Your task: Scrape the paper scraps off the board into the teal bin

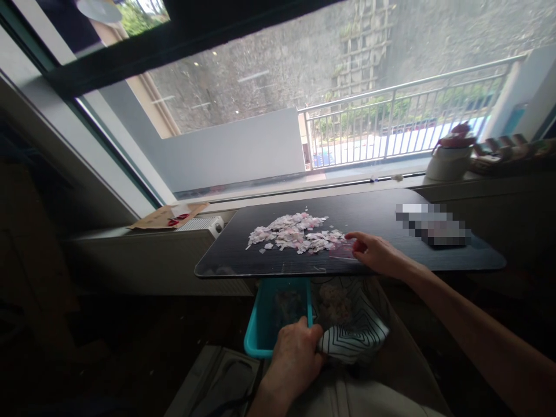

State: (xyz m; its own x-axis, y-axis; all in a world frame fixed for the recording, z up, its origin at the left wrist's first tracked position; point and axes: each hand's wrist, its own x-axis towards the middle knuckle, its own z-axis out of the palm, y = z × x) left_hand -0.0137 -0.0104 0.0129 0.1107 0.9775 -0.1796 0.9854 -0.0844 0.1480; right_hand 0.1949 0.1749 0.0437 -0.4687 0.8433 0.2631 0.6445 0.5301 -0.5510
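A loose heap of small white and pinkish paper scraps (289,231) lies on the dark table (373,211). At the heap's right edge my right hand (376,253) hovers or rests low, index finger stretched out and fingers partly curled, with nothing plainly held. A thin see-through pinkish sheet (341,251) lies just left of its fingers. Below the table edge, my left hand (296,352) closes round the right rim of a teal plastic bin (256,333), which has scraps inside. Right beside it, a white cloth with black lines (354,339) holds more scraps on my lap.
A blurred-out object (447,231) lies on the table's right side. To the left, a radiator (202,225) stands under a sill with a brown paper bag (156,217) and red-handled scissors (177,219). A white pot (449,161) stands on the right sill.
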